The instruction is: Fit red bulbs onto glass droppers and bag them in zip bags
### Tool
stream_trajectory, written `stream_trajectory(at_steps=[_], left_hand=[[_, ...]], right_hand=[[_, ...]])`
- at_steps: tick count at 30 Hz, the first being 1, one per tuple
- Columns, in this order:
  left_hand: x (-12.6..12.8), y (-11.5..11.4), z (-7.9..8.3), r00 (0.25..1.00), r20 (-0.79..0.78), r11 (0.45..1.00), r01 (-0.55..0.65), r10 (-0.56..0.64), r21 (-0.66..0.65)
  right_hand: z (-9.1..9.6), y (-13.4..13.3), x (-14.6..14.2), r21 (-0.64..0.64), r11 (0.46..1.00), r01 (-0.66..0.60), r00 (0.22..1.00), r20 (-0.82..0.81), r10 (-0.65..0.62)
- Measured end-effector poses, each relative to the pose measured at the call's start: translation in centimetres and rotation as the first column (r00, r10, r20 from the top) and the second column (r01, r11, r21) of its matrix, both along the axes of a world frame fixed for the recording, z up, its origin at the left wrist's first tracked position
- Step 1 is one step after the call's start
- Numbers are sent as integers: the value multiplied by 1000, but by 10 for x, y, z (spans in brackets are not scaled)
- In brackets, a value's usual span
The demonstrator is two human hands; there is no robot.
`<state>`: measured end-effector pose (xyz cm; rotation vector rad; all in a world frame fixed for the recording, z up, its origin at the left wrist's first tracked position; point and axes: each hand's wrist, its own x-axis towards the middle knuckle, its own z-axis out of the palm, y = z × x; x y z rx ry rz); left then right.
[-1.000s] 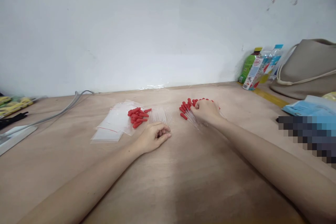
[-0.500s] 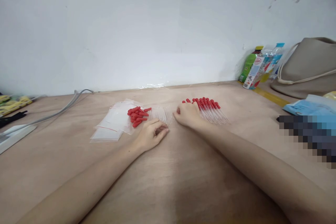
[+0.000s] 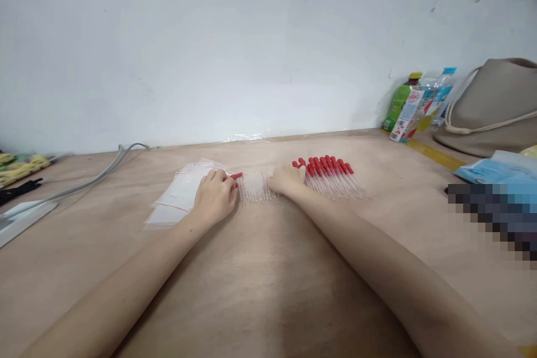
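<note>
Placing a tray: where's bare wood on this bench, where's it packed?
Bare: near strip of wooden tabletop between the forearms, and the band between grey cable and clear plastic zip bags. Packed: bags, left hand, clear tubes, right hand, red-bulbed droppers in one row; drink bottles and beige bag far right.

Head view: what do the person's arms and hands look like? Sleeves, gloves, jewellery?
Both bare: the left hand and right hand show no gloves, rings or watch. No sleeve on the left forearm or right forearm up to the frame edge.

Open tabletop (image 3: 268,279) in front; droppers (image 3: 331,176) mid-table, bottles (image 3: 413,106) far right.
</note>
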<state>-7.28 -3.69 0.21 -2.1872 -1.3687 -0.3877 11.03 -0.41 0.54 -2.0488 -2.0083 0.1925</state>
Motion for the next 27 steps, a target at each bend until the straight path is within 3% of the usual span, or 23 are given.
stream_trajectory(at_steps=[6,9,11,15,18,22,27], left_hand=[[-4,3,-3,996,-79,999,-36,33,-30],[-2,1,-2,992,-116,999,-48,49,11],[3,-3,0,993,-110,999,-34,39,43],[19,-16,-1,989,24,989,147,-148,33],[31,-24,-10,921,216,940,340,-324,-42],[41,-31,-23,827,392,879,468,-403,-85],[45,-31,-27,767,456,848,528,-450,-52]], right_hand=[[6,-8,2,50,998,-32,999,-18,33],[4,-19,11,193,979,-60,997,-37,68],[-3,-31,22,336,933,-130,987,-44,153],[-26,-56,52,507,775,-378,903,19,428],[-38,-73,72,563,673,-480,843,82,532],[-42,-84,85,607,647,-462,847,87,524],[-42,-88,81,601,622,-502,822,107,560]])
